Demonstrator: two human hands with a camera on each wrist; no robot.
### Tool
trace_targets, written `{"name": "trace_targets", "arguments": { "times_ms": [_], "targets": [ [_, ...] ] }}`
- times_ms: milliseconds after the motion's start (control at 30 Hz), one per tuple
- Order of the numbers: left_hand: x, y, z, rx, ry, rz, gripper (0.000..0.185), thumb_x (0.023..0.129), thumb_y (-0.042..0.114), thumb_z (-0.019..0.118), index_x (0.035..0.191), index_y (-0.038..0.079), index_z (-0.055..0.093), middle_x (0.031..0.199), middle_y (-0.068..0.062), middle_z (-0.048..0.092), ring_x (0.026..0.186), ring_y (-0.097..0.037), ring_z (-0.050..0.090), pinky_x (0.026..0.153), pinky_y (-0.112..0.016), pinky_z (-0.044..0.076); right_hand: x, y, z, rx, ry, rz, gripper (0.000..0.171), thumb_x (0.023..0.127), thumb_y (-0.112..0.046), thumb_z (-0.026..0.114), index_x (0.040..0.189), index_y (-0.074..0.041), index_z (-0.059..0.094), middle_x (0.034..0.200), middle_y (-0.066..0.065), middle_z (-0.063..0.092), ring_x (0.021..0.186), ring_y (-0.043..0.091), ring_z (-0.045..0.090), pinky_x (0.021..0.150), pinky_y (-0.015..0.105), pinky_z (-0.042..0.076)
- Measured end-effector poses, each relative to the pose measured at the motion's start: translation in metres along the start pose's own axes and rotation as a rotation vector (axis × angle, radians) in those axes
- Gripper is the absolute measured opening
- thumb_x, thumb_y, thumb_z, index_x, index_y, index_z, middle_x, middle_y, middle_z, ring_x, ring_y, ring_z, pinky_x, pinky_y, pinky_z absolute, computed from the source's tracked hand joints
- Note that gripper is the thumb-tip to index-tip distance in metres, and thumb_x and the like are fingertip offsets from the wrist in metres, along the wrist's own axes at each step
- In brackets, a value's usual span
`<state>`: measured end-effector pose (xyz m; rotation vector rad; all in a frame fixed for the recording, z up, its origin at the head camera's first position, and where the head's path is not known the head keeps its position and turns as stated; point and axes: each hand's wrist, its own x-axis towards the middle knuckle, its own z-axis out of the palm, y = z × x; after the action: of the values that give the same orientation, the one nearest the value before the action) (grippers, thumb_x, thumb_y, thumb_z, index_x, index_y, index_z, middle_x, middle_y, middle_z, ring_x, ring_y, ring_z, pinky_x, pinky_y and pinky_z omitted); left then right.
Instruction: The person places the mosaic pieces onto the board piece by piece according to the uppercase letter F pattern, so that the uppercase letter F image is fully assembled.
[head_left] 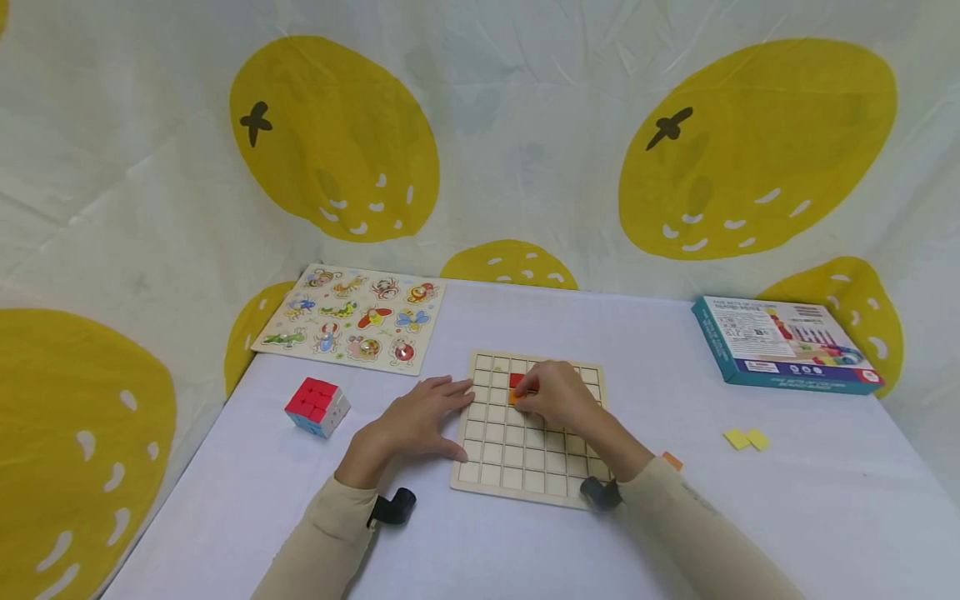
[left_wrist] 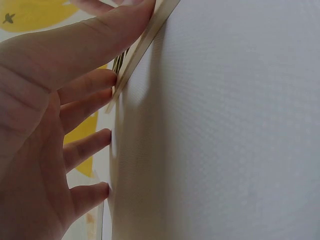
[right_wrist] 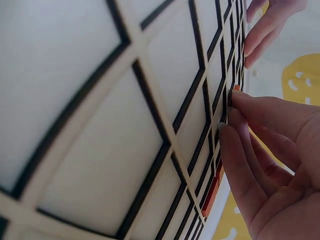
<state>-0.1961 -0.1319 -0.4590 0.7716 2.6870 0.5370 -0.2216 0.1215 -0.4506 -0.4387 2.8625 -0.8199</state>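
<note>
The orange tile (head_left: 516, 397) sits under my right hand (head_left: 557, 398), just below a red tile (head_left: 517, 380) already seated in the wooden grid board (head_left: 510, 467). My fingertips (right_wrist: 235, 100) pinch and press the orange piece into its cell near the upper middle of the board. My left hand (head_left: 416, 421) lies flat and relaxed, fingers straight, against the board's left edge and on the desk (head_left: 787, 517), I judge to keep the board from sliding. The right wrist view shows the cell walls close up and the tile's orange edge (right_wrist: 212, 192) that the head view mostly hides; the left wrist view shows my fingers (left_wrist: 90, 85) touching the board's rim (left_wrist: 145, 40). Farther out lie a colour cube (head_left: 317, 406), an insect puzzle (head_left: 352, 317), two yellow tiles (head_left: 747, 438) and a box (head_left: 783, 342).
</note>
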Motion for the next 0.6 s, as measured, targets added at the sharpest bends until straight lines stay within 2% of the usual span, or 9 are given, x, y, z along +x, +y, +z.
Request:
{"name": "trace_targets", "arguments": {
  "times_ms": [300, 600],
  "targets": [
    [0.0009, -0.0021, 0.0010, 0.004, 0.004, 0.007, 0.091, 0.074, 0.051, 0.088, 0.151, 0.019, 0.051, 0.166, 0.006, 0.039, 0.157, -0.031, 0.030, 0.119, -0.060, 0.039, 0.0015, 0.0003, 0.0005, -0.014, 0.002, -0.002, 0.006, 0.081, -0.014, 0.085, 0.086, -0.012, 0.083, 0.092, 0.000, 0.079, 0.091, 0.018, 0.068, 0.082, 0.036, 0.057],
    [0.0016, -0.0021, 0.0021, 0.008, 0.002, 0.002, 0.091, 0.074, 0.051, 0.088, 0.152, 0.020, 0.051, 0.166, 0.006, 0.039, 0.157, -0.030, 0.029, 0.120, -0.058, 0.038, 0.0007, 0.0011, 0.0004, 0.007, -0.006, 0.008, 0.004, 0.080, -0.012, 0.086, 0.084, -0.012, 0.083, 0.086, 0.000, 0.077, 0.083, 0.014, 0.064, 0.075, 0.031, 0.054]
  ]
}}
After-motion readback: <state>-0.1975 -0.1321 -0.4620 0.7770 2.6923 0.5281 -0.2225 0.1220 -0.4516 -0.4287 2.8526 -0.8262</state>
